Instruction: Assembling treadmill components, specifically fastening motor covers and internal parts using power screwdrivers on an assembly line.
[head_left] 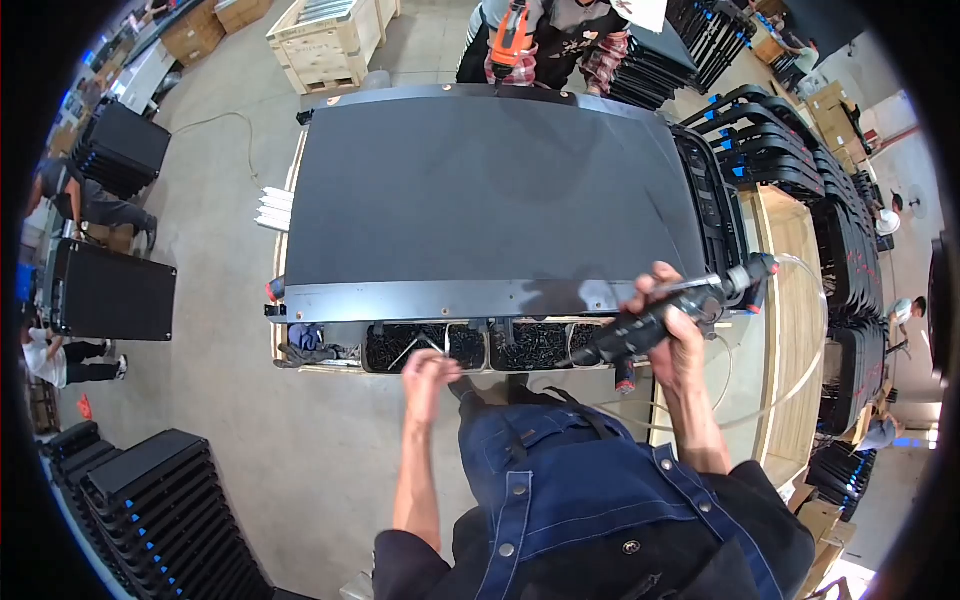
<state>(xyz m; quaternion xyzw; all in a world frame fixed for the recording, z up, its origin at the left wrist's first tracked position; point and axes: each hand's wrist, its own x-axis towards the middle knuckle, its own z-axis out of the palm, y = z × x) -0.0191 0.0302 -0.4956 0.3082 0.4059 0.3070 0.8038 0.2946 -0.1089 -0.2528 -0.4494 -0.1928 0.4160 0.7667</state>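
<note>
My right hand [672, 330] is wrapped round a black powered screwdriver [640, 332], tilted with its narrow tip down to the left and its hose end up to the right. Beneath it stretches the near metal side rail [400, 302] of a large dark flat panel [480, 185], a treadmill deck by its look. My left hand [430, 380] is closed, fingers curled together, at the front edge of the screw bins [530, 347]. Anything small between those fingers is hidden. Dark screws fill the bins, and a light thin rod [405, 352] lies by the left hand.
Across the panel a co-worker [575, 45] holds an orange power driver [510, 35] over the far rail. A clear hose [815, 350] loops on the right, beside a wooden crate [785, 250]. Black frames [850, 280] stand stacked there; dark panels [165, 490] are piled lower left.
</note>
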